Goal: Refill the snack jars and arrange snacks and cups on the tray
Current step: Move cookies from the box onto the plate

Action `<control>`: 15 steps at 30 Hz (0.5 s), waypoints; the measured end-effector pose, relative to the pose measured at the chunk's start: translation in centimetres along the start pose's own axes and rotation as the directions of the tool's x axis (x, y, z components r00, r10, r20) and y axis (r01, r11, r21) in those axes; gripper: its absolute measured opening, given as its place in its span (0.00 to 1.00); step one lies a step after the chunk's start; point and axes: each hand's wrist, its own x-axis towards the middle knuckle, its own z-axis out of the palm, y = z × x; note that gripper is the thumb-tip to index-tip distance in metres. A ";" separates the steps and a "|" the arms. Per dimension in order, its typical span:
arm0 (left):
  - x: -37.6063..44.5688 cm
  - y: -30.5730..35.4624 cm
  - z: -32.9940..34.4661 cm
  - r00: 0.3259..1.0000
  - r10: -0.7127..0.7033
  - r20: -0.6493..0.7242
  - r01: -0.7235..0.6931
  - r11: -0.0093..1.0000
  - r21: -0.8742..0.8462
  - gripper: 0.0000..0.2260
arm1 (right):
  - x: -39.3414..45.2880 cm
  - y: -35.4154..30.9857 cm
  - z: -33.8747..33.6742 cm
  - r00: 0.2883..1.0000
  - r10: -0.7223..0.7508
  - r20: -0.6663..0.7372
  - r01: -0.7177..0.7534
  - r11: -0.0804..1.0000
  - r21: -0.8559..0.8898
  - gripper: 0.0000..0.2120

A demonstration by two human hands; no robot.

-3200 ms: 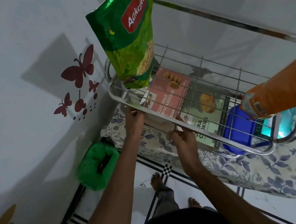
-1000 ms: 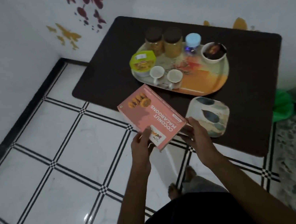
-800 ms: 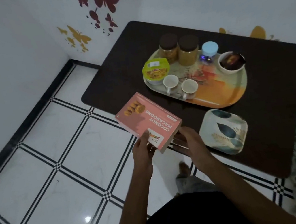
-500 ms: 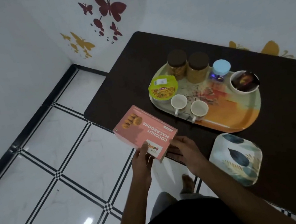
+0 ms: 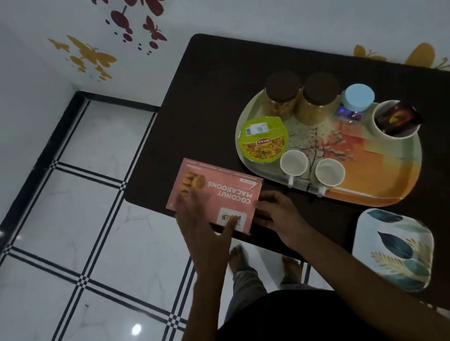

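Macaroon box (image 5: pixel 216 198) sits at the near-left corner of the dark surface (image 5: pixel 206 91), its near edge covered by both hands. Left grip (image 5: pixel 202 232) lies over its top, fingers spread and blurred; right grip (image 5: pixel 278 215) curls round its right end. Tray (image 5: pixel 381 188) with jars (image 5: pixel 284 97) and cups (image 5: pixel 294 163) is just right of the right grip; bare surface lies beyond the box.
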 end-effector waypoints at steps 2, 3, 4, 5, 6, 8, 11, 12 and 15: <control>1.9 -1.6 0.2 0.964 0.219 0.153 -0.231 0.971 0.065 0.40 | 0.7 -0.2 1.5 1.000 -0.005 -0.023 0.006 1.000 0.016 0.10; 2.4 -2.2 0.3 0.938 0.267 0.221 -0.290 0.954 0.079 0.39 | 0.9 -0.2 2.0 0.999 -0.005 -0.034 0.006 1.000 0.021 0.10; 2.9 -2.9 0.4 0.920 0.291 0.262 -0.324 0.942 0.091 0.39 | 1.2 -0.3 2.5 0.999 -0.005 -0.044 0.006 1.000 0.026 0.10; 3.3 -3.4 0.3 0.911 0.299 0.284 -0.338 0.936 0.100 0.40 | 1.5 -0.3 2.9 0.999 0.002 -0.053 0.000 0.999 0.035 0.09; 3.8 -3.8 0.2 0.907 0.302 0.292 -0.343 0.934 0.100 0.41 | 1.7 -0.3 3.3 0.998 0.012 -0.056 -0.010 0.999 0.045 0.08; 4.6 -4.3 -0.3 0.906 0.306 0.291 -0.343 0.935 0.086 0.41 | 1.9 -0.1 3.8 0.999 0.031 -0.041 -0.027 0.996 0.080 0.06; 5.9 -4.5 -0.9 0.900 0.314 0.303 -0.356 0.930 0.096 0.40 | 1.8 0.7 4.1 0.999 0.031 -0.020 -0.028 0.992 0.125 0.06; 6.2 -4.7 -1.0 0.897 0.319 0.306 -0.363 0.926 0.099 0.40 | 1.6 0.9 3.9 1.000 0.023 -0.013 -0.022 0.992 0.128 0.07; 6.2 -5.1 -1.4 0.880 0.330 0.342 -0.384 0.918 0.103 0.41 | 0.9 1.0 2.4 0.999 -0.019 -0.027 0.022 0.996 0.082 0.09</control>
